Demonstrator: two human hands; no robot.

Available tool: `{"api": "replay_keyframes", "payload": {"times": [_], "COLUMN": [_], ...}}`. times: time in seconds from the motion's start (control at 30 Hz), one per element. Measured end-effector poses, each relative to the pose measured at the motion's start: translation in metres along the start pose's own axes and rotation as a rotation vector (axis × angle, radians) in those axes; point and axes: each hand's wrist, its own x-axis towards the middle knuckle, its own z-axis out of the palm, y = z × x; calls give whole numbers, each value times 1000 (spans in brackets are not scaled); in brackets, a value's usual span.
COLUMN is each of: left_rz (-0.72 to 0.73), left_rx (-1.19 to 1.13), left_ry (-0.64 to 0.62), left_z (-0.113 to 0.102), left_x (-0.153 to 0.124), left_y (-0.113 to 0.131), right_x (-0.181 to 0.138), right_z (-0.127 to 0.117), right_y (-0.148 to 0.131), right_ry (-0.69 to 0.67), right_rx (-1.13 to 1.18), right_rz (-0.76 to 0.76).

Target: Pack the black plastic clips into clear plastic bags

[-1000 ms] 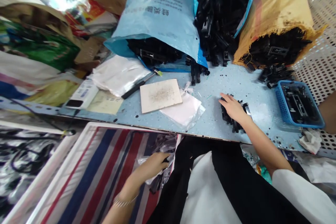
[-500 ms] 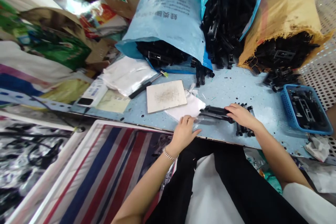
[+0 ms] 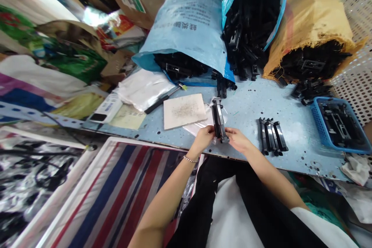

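Observation:
A small stack of long black plastic parts (image 3: 220,118) stands between my two hands, its length pointing away from me. My left hand (image 3: 204,138) has its fingers closed at the near left end of the stack, beside a clear plastic bag (image 3: 197,127) that lies partly beneath. On the opposite side, my right hand (image 3: 237,139) pinches the near right end. Several similar black parts (image 3: 272,136) lie side by side on the blue table to the right of my right hand. My fingertips are partly hidden by the stack.
A stained flat board (image 3: 185,111) and a black-handled hammer-like tool (image 3: 162,100) lie to the left. Behind are a blue sack (image 3: 186,19) and a yellow sack (image 3: 316,15), both holding black parts. A blue basket (image 3: 319,122) with more stands right.
The stack has swung from lying crosswise to pointing away from me. My right hand has moved left from the row of parts, and my left hand has closed in beside the stack.

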Motion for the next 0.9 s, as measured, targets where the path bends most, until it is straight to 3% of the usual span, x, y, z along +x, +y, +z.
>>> {"api": "replay_keyframes", "payload": {"times": [0.37, 0.53, 0.63, 0.77, 0.83, 0.9], "left_rz": [-18, 96, 259, 532, 565, 543], "left_rx": [-226, -314, -92, 449, 584, 602], "left_ry": [121, 202, 244, 119, 79, 75], "left_z": [-2, -19, -34, -38, -33, -27], "left_x": [-1, -4, -8, -15, -15, -14], "left_y": [-2, 7, 9, 6, 5, 5], "right_x": [15, 17, 13, -11, -35, -60], "right_z": [-2, -20, -33, -38, -34, -26], "right_y": [2, 2, -9, -30, -35, -30], "right_ry": [52, 158, 194, 250, 180, 28], "right_rx": [31, 1, -4, -38, -16, 39], "right_rz": [-23, -37, -45, -39, -16, 90]}}
